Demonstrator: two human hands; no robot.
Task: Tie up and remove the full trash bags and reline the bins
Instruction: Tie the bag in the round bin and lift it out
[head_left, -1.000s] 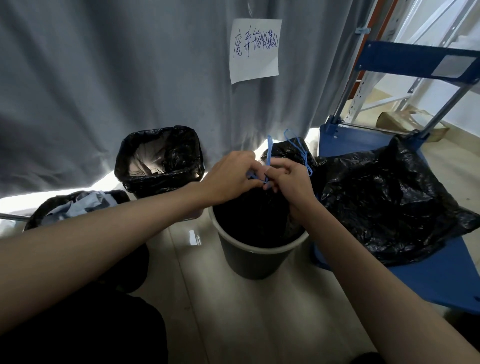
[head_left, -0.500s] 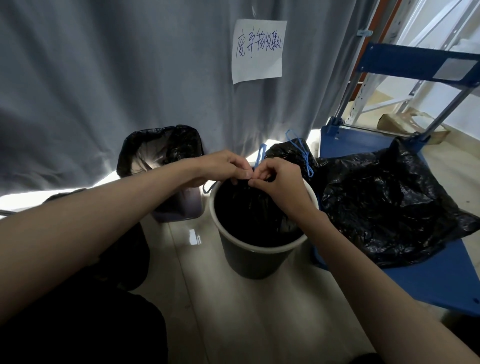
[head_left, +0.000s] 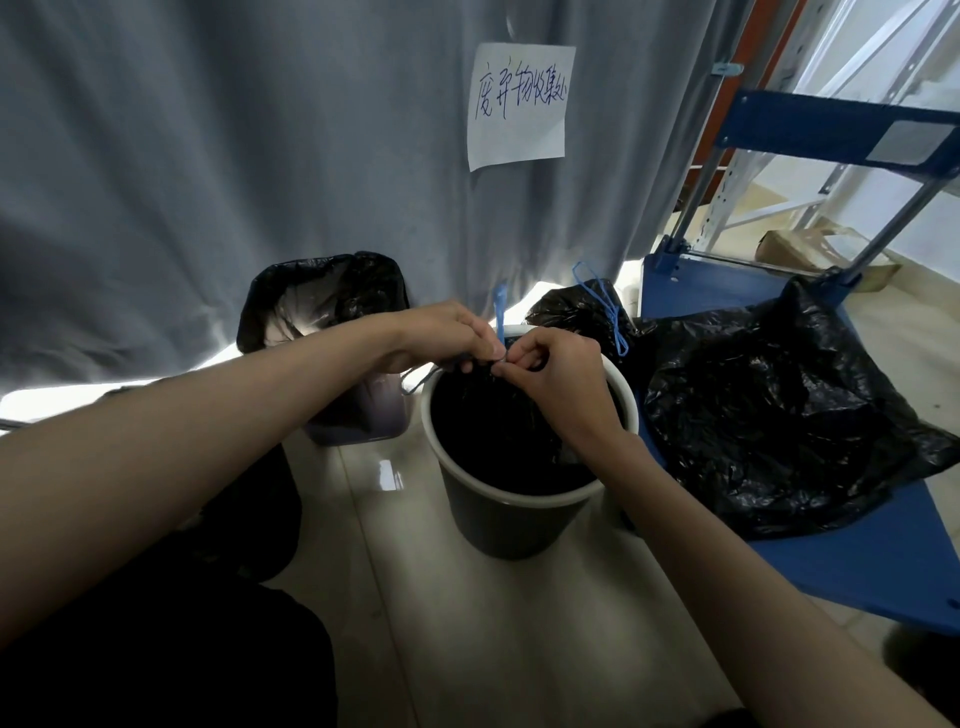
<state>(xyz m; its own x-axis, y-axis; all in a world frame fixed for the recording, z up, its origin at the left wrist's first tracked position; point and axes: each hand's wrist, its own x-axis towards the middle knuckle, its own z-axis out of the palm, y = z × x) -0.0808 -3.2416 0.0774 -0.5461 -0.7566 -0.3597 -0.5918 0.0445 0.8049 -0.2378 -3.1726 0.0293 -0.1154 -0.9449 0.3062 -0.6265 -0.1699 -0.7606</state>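
Note:
A round dark bin with a pale rim (head_left: 535, 500) stands on the floor in the middle, holding a black trash bag (head_left: 493, 431). Above its far rim my left hand (head_left: 441, 338) and my right hand (head_left: 556, 374) meet, both pinching the bag's blue drawstring (head_left: 500, 317) at the gathered neck. One blue end sticks up between the hands. A tied black bag with blue string loops (head_left: 597, 312) sits just behind the bin. A square bin lined with a black bag (head_left: 322, 306) stands at the back left.
A blue platform cart (head_left: 857, 566) on the right carries a large black bag (head_left: 779, 415). A grey curtain (head_left: 208, 156) with a handwritten paper sign (head_left: 519, 104) hangs behind. Another dark bag (head_left: 260, 509) lies under my left arm. Metal shelving (head_left: 769, 171) stands at the far right.
My hands dropped lower and toward the bin's far rim, drawing the blue string tight at the bag's neck. The loops held up earlier are now pulled in between my fingers.

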